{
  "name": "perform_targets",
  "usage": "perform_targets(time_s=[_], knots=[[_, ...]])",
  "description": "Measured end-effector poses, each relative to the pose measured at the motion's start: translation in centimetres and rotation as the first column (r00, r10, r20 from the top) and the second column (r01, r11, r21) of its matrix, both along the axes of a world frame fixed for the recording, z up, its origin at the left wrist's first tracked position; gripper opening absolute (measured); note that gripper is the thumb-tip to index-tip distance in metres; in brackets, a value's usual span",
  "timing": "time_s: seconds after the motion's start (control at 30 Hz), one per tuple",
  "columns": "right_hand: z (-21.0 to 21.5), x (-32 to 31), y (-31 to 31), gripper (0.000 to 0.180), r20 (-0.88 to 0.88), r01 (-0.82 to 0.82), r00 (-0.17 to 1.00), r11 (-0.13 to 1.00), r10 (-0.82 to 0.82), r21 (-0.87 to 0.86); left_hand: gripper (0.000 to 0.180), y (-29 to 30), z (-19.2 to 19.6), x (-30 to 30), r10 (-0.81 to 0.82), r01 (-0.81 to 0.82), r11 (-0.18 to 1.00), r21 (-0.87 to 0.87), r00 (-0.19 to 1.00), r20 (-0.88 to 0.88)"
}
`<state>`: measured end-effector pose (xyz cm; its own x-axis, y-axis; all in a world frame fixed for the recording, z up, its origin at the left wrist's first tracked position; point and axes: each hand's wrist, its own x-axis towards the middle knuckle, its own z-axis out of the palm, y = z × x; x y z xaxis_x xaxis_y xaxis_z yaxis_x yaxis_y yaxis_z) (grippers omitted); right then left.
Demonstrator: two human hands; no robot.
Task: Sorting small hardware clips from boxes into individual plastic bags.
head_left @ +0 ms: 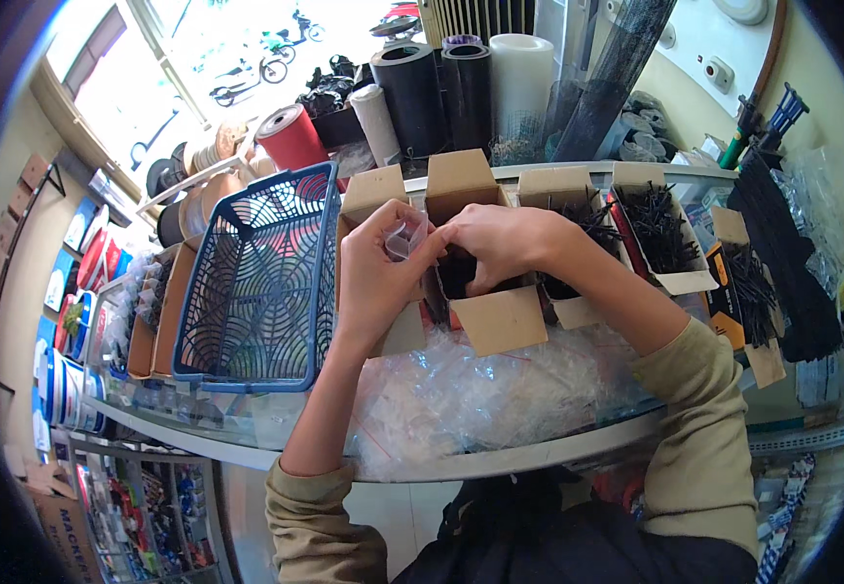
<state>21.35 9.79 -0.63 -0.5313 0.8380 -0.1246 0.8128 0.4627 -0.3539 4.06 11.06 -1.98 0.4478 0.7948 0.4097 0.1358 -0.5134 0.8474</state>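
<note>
My left hand [371, 268] pinches a small clear plastic bag [402, 243] between thumb and fingers, above the row of open cardboard boxes. Right beside it, my right hand [510, 241] is curled over an open box [496, 321] with a dark inside. Its fingertips meet the left thumb near the bag, and whatever they hold is hidden. More open boxes to the right hold thin black pieces, perhaps screws, as in the box with a red side [658, 229]. A pile of clear plastic bags [500, 389] lies in front of the boxes.
A blue plastic basket [264, 282] stands left of the boxes on the glass counter [247, 419]. An orange and black box [748, 292] of black pieces sits at the right. Rolls of black sheeting [408, 97] and a red roll [291, 136] stand behind.
</note>
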Motion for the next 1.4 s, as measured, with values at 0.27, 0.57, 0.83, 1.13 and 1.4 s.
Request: perform_targets(time_s=[0.27, 0.57, 0.83, 1.13, 1.4], knots=[[-0.7, 0.0, 0.0, 0.041, 0.021, 0.091, 0.995, 0.991, -0.093, 0.100, 0.018, 0.0, 0.1, 0.1, 0.012, -0.012, 1.000, 0.009, 0.999, -0.038], [0.5, 0.3, -0.2, 0.018, -0.080, 0.120, 0.990, 0.990, -0.114, 0.074, 0.024, 0.0, 0.1, 0.1, 0.042, -0.039, 0.995, 0.095, 0.999, -0.032], [3.3, 2.4, -1.3, 0.017, -0.532, 0.201, 0.836, 0.977, -0.132, 0.074, 0.025, -0.4, 0.5, -0.2, 0.013, -0.008, 0.998, 0.062, 0.996, -0.087], [4.0, 3.3, -1.2, 0.013, -0.743, 0.207, 0.646, 0.977, -0.176, -0.051, 0.026, -0.5, 0.8, 0.0, -0.011, 0.016, 0.999, 0.041, 0.993, -0.121], [3.9, 0.8, -2.1, 0.016, -0.858, 0.326, 0.481, 0.945, -0.177, -0.012, 0.027, -0.4, 0.8, 0.2, 0.014, -0.012, 1.000, 0.010, 0.983, -0.183]])
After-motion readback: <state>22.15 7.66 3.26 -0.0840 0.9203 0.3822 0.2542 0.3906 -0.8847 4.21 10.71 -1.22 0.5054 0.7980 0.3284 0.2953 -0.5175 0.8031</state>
